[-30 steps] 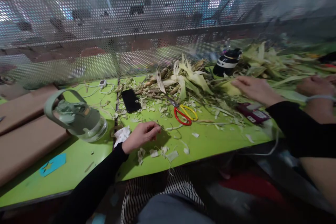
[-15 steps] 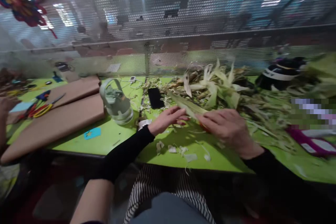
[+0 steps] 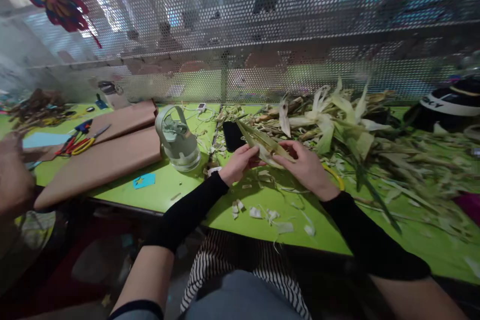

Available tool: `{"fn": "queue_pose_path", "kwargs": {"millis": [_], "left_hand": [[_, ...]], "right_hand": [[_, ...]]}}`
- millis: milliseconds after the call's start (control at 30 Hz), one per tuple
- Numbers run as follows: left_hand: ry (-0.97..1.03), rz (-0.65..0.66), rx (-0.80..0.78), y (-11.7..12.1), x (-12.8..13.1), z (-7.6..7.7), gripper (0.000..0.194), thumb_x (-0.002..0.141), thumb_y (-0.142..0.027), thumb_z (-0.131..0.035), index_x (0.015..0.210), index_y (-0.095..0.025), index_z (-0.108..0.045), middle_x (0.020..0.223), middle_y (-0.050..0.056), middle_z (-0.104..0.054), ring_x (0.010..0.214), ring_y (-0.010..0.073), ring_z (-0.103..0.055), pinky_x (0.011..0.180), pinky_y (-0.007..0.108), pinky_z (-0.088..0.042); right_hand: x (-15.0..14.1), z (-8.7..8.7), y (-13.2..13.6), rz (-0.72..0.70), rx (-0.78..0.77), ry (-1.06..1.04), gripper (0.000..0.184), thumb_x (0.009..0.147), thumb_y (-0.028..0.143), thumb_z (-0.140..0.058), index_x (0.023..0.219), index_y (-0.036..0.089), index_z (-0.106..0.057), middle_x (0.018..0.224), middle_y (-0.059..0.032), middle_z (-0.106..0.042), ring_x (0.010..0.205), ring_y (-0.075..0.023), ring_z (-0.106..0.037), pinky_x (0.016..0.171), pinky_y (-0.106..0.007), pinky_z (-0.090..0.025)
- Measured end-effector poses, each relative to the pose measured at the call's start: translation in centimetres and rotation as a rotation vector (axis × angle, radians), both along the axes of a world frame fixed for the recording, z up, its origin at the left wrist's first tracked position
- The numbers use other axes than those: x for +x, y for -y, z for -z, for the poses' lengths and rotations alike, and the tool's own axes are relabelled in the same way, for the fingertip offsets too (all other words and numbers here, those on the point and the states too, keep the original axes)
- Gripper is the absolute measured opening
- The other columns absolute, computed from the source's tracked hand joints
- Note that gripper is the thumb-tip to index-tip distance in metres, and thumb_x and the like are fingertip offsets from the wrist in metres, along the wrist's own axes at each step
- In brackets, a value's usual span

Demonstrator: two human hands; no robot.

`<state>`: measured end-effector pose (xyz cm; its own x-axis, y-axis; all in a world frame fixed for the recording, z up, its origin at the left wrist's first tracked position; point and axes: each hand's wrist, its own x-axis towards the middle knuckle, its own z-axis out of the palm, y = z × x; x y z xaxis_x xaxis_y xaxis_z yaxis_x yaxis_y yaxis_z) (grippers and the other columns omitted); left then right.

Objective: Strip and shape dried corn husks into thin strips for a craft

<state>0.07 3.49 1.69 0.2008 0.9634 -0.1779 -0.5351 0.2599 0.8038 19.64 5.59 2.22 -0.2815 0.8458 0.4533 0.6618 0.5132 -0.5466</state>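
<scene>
A pale green corn husk is stretched between my two hands above the green table, its pointed tip aimed away to the left. My left hand pinches its near left side between thumb and fingers. On the other side, my right hand grips the husk's right end. A curved yellow handle lies on the table beside my right wrist, partly hidden by it. Beyond the husk is a black phone. Small cut husk scraps are strewn in front of my hands.
A heap of dried husks spreads across the back right, near a black cap. To the left stand a clear green bottle, brown paper sheets with scissors, and a blue tag. Another person's hand is at far left.
My right hand has shifted left and taken hold of the husk; a yellow handle now shows by its wrist. My left hand has closed on the husk. The view has turned left.
</scene>
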Motion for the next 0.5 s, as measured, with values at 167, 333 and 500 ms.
{"fn": "queue_pose_path", "kwargs": {"millis": [167,333,500], "left_hand": [[-0.139,0.018,0.098,-0.5,-0.6,0.4,0.018,0.086,-0.029,-0.072,0.088,-0.014,-0.064,0.072,-0.003,-0.065,0.061,0.0054,-0.059,0.069,0.020,-0.052],[-0.202,0.010,0.152,-0.4,-0.2,0.7,0.015,0.088,-0.028,-0.068,0.084,-0.014,-0.064,0.071,-0.003,-0.063,0.062,0.0068,-0.058,0.065,0.020,-0.051],[-0.127,-0.058,0.133,0.2,0.1,0.3,0.011,0.091,-0.026,-0.063,0.087,-0.016,-0.064,0.082,0.001,-0.070,0.066,0.0089,-0.062,0.071,0.023,-0.054]], "right_hand": [[-1.4,-1.0,-0.4,-0.212,-0.392,-0.131,0.040,0.083,0.059,-0.066,0.103,0.026,-0.072,0.099,-0.0063,-0.078,0.091,-0.0307,-0.072,0.082,-0.045,-0.057],[-2.1,-0.6,-0.7,-0.169,-0.436,-0.286,0.034,0.082,0.058,-0.064,0.083,0.025,-0.072,0.084,-0.0027,-0.075,0.086,-0.0289,-0.069,0.080,-0.043,-0.056],[-1.4,1.6,-1.7,0.007,-0.310,-0.401,0.033,0.082,0.057,-0.061,0.077,0.025,-0.065,0.072,-0.0011,-0.066,0.070,-0.0224,-0.062,0.067,-0.036,-0.052]]}}
